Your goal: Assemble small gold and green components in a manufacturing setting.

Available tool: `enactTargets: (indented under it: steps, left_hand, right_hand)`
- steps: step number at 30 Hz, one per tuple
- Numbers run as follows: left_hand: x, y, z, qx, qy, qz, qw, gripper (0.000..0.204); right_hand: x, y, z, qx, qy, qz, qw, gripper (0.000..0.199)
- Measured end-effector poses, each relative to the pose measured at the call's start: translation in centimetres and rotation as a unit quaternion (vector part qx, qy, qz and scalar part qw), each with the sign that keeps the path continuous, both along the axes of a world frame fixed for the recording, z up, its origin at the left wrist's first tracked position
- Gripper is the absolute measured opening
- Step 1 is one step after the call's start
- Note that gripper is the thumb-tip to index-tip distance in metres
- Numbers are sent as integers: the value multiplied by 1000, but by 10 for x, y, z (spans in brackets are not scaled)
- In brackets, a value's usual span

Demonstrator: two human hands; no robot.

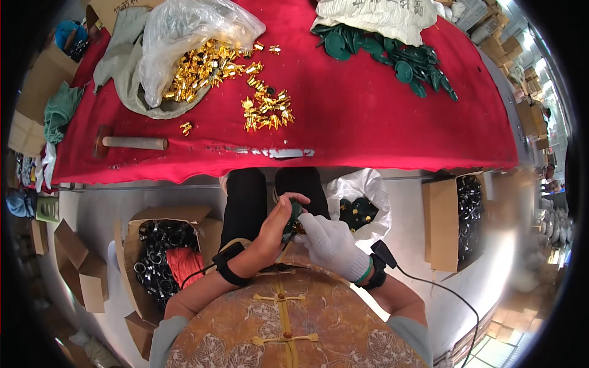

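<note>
Above my lap, my bare left hand [277, 222] is wrapped around a dark green plastic disc [294, 216]. My right hand [333, 244], in a white knitted glove, pinches at a small shiny gold fitting [299, 228] against the disc. Fingers hide much of both parts, so how they are joined cannot be made out. Beyond the table edge, a pile of loose gold fittings [268, 113] lies on the red cloth. A larger heap of them [205, 70] spills from a clear plastic bag [184, 27]. Dark green discs [402, 61] slide out of a white woven sack [380, 18].
A hammer [135, 143] lies near the left front of the red-covered table [368, 129]. Right of my knees, a white bag [378, 196] holds green discs with gold bits. Cardboard boxes of black rings stand at left [205, 216] and right [437, 224]. A cable [438, 285] trails from my right wrist.
</note>
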State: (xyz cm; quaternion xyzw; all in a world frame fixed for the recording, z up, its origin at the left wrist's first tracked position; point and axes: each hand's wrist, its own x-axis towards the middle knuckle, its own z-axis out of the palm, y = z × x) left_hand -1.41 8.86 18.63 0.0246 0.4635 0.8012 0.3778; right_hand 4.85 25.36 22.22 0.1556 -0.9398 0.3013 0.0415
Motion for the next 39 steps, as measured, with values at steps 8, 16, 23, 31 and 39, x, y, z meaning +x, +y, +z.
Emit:
enactTargets:
  steps: [8, 16, 23, 31, 39]
  left_hand:
    - [16, -9, -25, -204, 385, 4, 900, 37]
    - [21, -9, -64, -228, 176, 27, 957, 39]
    - [21, 14, -35, -161, 3, -5, 987, 46]
    - [17, 18, -36, -239, 310, -26, 920, 37]
    - [21, 5, -64, -162, 45, 58, 984, 45]
  right_hand:
    - [9, -10, -5, -617, -484, -183, 593, 23]
    - [26, -33, -77, -261, -89, -135, 952, 37]
    - [30, -8, -78, -88, 31, -87, 992, 23]
    - [25, 15, -73, -638, -325, -113, 689, 32]
    - [79, 196, -240, 394, -63, -391, 829, 87]
